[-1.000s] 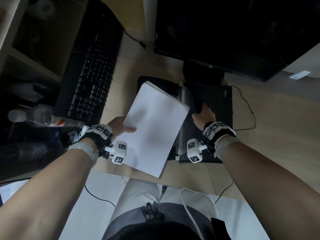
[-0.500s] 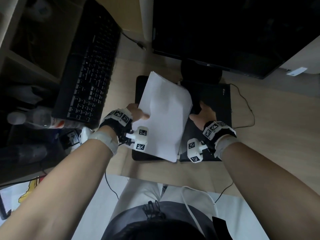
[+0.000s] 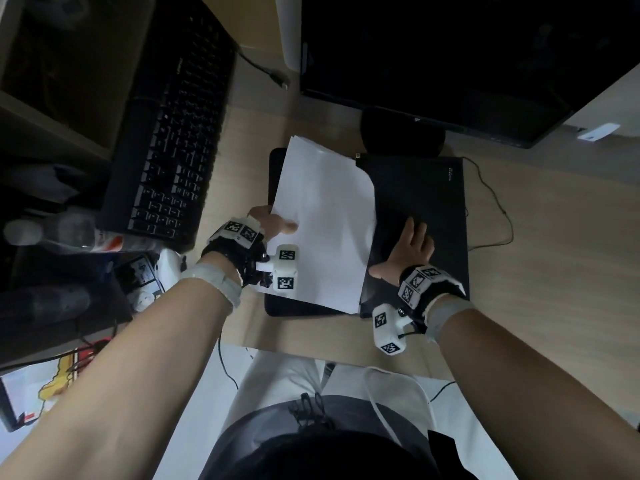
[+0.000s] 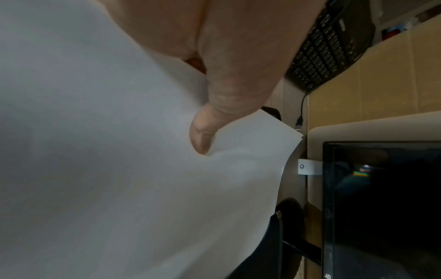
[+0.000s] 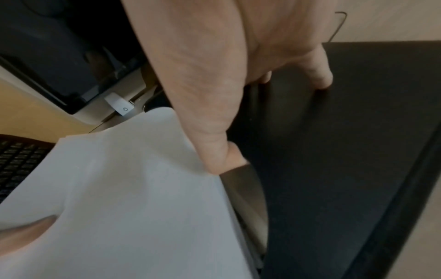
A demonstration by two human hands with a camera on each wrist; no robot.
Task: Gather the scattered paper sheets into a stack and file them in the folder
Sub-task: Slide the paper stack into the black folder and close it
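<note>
A stack of white paper sheets (image 3: 325, 223) lies tilted over the left half of an open black folder (image 3: 433, 202) on the wooden desk. My left hand (image 3: 273, 223) pinches the stack's left edge, thumb (image 4: 205, 136) on top and fingers underneath. The sheets' right edge curls against the folder's right half. My right hand (image 3: 408, 251) lies spread on that right half, fingers (image 5: 319, 79) straight and pressing on the dark surface, thumb (image 5: 222, 158) stretched toward the paper's (image 5: 131, 188) edge. What lies under the sheets is hidden.
A black keyboard (image 3: 173, 150) leans at the left. A dark monitor (image 3: 433, 57) and its round base (image 3: 401, 133) stand just behind the folder. A thin cable (image 3: 498, 209) loops at the folder's right. A bottle (image 3: 52, 230) lies far left. The desk's front edge is near my lap.
My left hand has carried the stack forward and right, onto the folder's left half. My right hand let the raised page down and now lies flat on the right half.
</note>
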